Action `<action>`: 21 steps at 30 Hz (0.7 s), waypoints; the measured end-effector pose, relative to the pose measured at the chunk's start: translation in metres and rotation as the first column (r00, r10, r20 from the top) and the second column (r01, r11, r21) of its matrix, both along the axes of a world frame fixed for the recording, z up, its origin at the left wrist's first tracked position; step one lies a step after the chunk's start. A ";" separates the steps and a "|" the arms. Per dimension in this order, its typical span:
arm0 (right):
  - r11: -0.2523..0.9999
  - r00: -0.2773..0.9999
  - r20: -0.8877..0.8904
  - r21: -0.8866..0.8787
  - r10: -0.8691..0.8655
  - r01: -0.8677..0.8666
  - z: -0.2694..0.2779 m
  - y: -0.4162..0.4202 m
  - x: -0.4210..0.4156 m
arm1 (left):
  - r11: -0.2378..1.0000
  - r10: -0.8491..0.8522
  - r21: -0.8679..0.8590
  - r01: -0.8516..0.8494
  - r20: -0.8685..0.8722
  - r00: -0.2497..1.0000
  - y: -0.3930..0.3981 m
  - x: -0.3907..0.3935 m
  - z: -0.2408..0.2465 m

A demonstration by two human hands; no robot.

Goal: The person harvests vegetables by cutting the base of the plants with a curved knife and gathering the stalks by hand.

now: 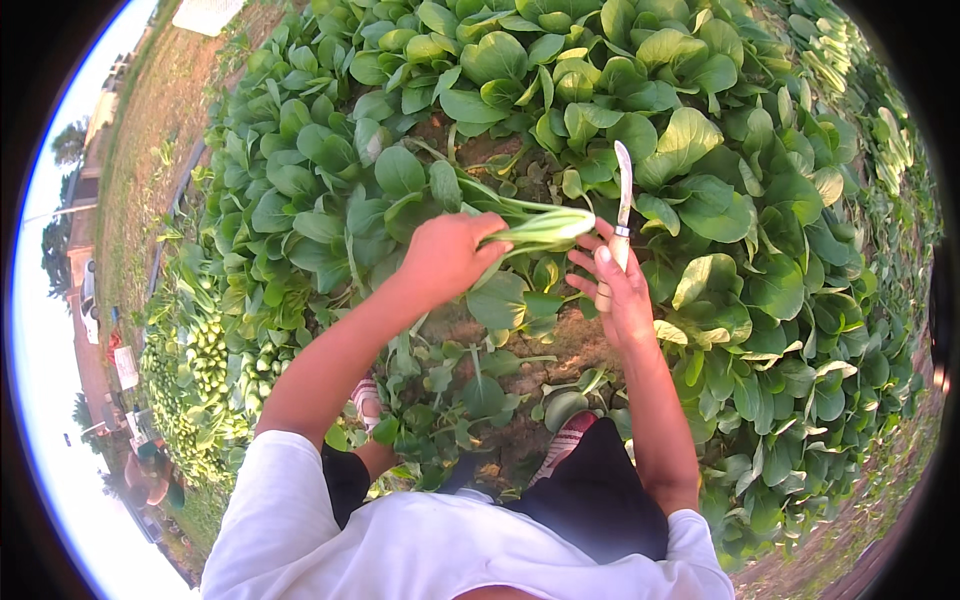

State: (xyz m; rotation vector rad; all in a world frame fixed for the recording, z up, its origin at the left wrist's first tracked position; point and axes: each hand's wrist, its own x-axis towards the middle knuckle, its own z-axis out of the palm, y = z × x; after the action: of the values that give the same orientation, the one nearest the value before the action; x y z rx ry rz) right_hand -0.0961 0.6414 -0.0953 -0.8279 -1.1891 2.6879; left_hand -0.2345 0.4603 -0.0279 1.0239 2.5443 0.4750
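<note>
My left hand [457,251] is closed around a leafy green plant with pale stalks [551,226], its cut-looking base pointing right and its leaves to the left. My right hand [619,289] grips the light wooden handle of a knife [624,184] between thumb and palm, the slightly curved blade pointing away from me. Some right fingers are spread beside the plant's base; whether they touch it I cannot tell. Below the held plant, low leaves [496,301] stand over brown soil.
Dense leafy greens [495,64] grow ahead and on both sides. Piles of harvested greens [206,352] lie at the left, with more pale-stalked greens [892,150] at the upper right. Loose leaves [484,394] lie between my feet. A dark hose or pipe [178,196] runs along the left edge.
</note>
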 end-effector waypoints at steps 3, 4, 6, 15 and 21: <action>0.994 0.999 0.011 -0.099 -0.038 0.038 0.003 -0.004 -0.002 | 0.989 -0.135 -0.083 0.122 -0.179 0.975 -0.001 0.027 -0.002; 0.998 0.998 0.029 -0.042 -0.047 0.048 -0.001 -0.005 0.000 | 0.986 -0.150 -0.111 0.128 -0.227 0.962 0.000 0.035 0.004; 0.995 0.995 0.071 0.077 -0.074 0.069 -0.012 -0.006 0.009 | 0.961 -0.124 -0.264 0.078 -0.159 0.979 0.013 0.047 0.026; 0.999 0.999 0.034 0.050 0.004 -0.006 0.016 -0.032 0.029 | 0.923 -0.382 -0.123 0.365 -0.417 0.825 0.022 0.045 -0.004; 0.495 0.949 0.261 0.857 -0.180 -0.142 0.015 -0.003 0.046 | 0.997 -0.075 0.012 0.074 0.125 0.989 0.018 0.044 0.023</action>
State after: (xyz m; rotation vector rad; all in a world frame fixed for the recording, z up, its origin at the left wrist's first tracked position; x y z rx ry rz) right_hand -0.0506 0.6387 -0.0801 -1.0311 -2.2675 1.4828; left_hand -0.1906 0.4786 -0.0045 1.0531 2.3871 0.5124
